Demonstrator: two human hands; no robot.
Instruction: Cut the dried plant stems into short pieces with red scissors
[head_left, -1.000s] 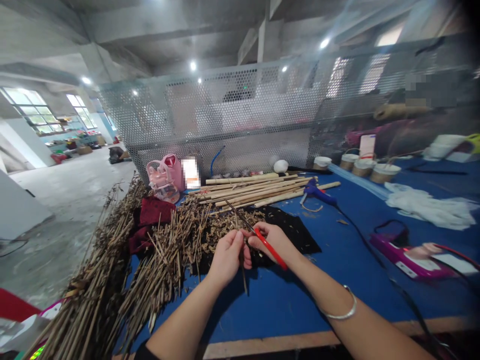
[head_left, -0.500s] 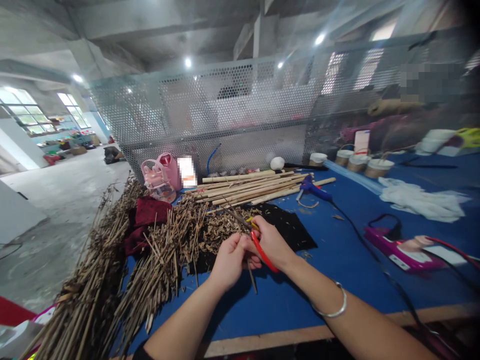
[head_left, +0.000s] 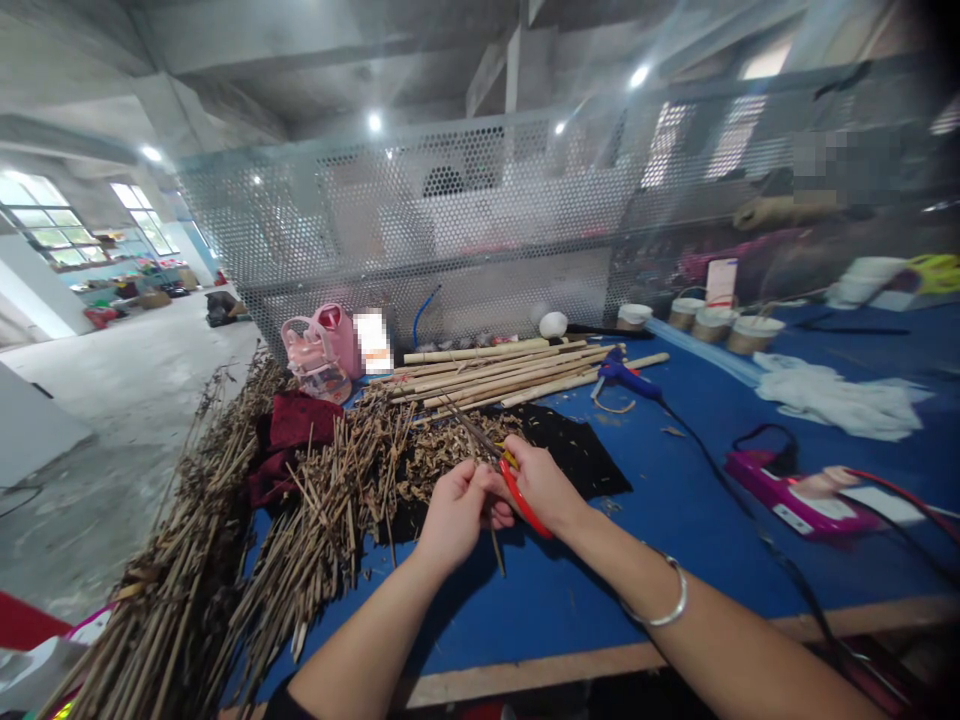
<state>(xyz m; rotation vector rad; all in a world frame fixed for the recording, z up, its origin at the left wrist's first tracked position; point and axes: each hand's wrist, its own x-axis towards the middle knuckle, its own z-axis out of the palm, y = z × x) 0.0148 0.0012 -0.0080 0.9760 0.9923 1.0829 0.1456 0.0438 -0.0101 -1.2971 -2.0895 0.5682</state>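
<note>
Pinched in my left hand (head_left: pixel 457 505) is a thin dried stem (head_left: pixel 498 552), its lower end poking out below the fingers. My right hand (head_left: pixel 536 485) is closed around the red and yellow handles of a pair of scissors (head_left: pixel 523 498). The scissor blades point up and to the left, close to the left fingertips. Both hands touch or nearly touch above a black cloth (head_left: pixel 581 450). Dry leaf scraps (head_left: pixel 442 450) lie heaped on the cloth just beyond the hands. A pile of cut dried stems (head_left: pixel 315 540) spreads to the left.
Longer dried plants (head_left: pixel 165 560) lie at the far left, beside a dark red cloth (head_left: pixel 300 425). Pale wooden sticks (head_left: pixel 510 370) lie behind the scraps. A blue glue gun (head_left: pixel 630 378) and a purple power strip (head_left: pixel 806 500) with cables sit right. A perforated metal panel (head_left: pixel 450 230) stands behind.
Both hands have shifted very slightly to the left with the stem and scissors. The scissor blades look a little more spread. The things on the table stay in place.
</note>
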